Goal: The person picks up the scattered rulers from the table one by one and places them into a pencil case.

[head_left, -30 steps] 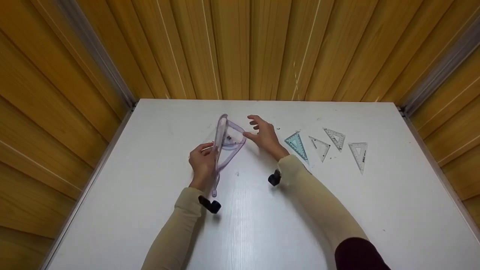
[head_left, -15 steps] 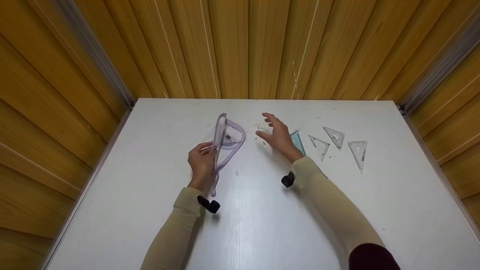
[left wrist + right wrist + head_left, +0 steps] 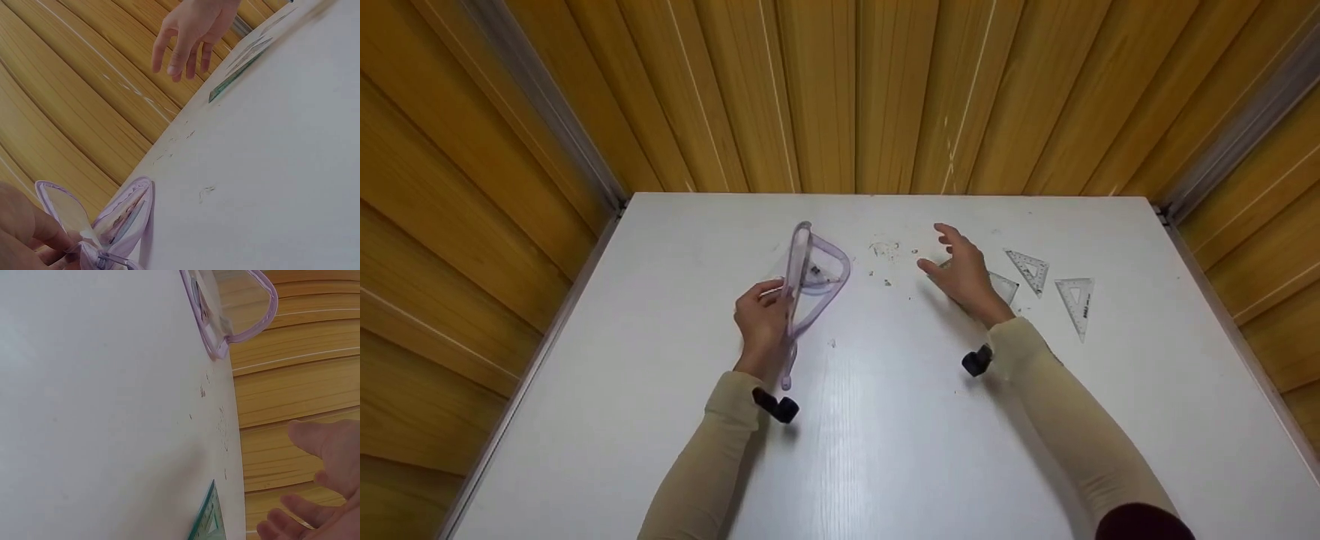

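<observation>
My left hand (image 3: 761, 321) grips one side of a clear zip pouch with lilac trim (image 3: 847, 271); its mouth gapes toward the right. In the left wrist view, a slim bluish thing (image 3: 128, 222) shows inside the pouch. My right hand (image 3: 966, 279) hovers with fingers spread and nothing in them, over the set squares. Beneath it lies a teal set square (image 3: 209, 520), mostly hidden in the head view. A clear set square (image 3: 1005, 288) peeks out beside that hand.
Farther right lie two more clear set squares (image 3: 1030, 270) (image 3: 1077, 306). Dark specks and marks (image 3: 885, 250) dot the white table (image 3: 870, 435) between the hands. Wood-look panels (image 3: 825, 90) stand behind the table and along both sides.
My right hand has left the pouch's edge and moved right, spread, until it covers the teal set square. The left hand and the pouch have stayed nearly in place.
</observation>
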Motion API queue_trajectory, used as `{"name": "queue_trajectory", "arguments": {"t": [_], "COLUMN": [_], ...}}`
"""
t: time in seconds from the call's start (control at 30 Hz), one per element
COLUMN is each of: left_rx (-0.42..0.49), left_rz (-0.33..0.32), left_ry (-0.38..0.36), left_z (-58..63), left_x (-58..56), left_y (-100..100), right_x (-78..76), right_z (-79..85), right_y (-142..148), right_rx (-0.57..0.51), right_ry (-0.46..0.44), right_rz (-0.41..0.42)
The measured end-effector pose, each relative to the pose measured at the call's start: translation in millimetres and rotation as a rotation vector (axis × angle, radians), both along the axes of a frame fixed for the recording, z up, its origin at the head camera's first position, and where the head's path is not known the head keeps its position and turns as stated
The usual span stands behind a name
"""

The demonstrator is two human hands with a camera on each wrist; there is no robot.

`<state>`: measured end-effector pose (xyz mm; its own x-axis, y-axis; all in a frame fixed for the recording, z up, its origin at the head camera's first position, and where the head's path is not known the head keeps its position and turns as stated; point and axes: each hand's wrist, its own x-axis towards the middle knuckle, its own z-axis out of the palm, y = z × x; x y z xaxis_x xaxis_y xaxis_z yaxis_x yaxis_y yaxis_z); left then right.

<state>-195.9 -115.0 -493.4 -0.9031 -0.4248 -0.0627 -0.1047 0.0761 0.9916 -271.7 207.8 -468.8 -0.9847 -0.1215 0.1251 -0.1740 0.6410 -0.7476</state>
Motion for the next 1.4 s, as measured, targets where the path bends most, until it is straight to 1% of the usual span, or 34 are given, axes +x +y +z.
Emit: {"name": "queue_trajectory", "arguments": {"t": [0.13, 0.37, 0.47, 0.9, 1.13, 1.33, 1.4], "left_rx": [0.017, -0.019, -0.015, 0.052, 0.057, 0.037, 0.033], "left_rz": [-0.001, -0.005, -0.007, -0.008, 0.007, 0.008, 0.008], "left_ry": [0.008, 0.002, -0.008, -0.012, -0.032, 0.007, 0.015], "left_z": [1.8, 2.9, 3.2, 4.0, 4.0, 3.1, 2.5], "left_x": [-0.6, -0.7, -0.7, -1.1, -1.3, -1.4, -1.8], "left_y": [0.0, -0.9, -1.5, -2.7, -2.6, -2.6, -2.7], "right_x": [3.1, 9.3, 12.7, 16.6, 16.9, 18.1, 18.7], "right_z": [0.3, -3.3, -5.0, -13.8, -15.3, -17.3, -17.4], "right_y": [8.1, 20.1, 24.4, 39.5, 39.0, 41.1, 40.2], "right_rx": [0.015, 0.029, 0.021, 0.058, 0.089, 0.118, 0.135], "right_ry": [-0.035, -0.068, -0.09, -0.129, -0.136, -0.092, -0.087], "right_rz": [-0.022, -0.053, -0.066, -0.114, -0.124, -0.093, -0.098]}}
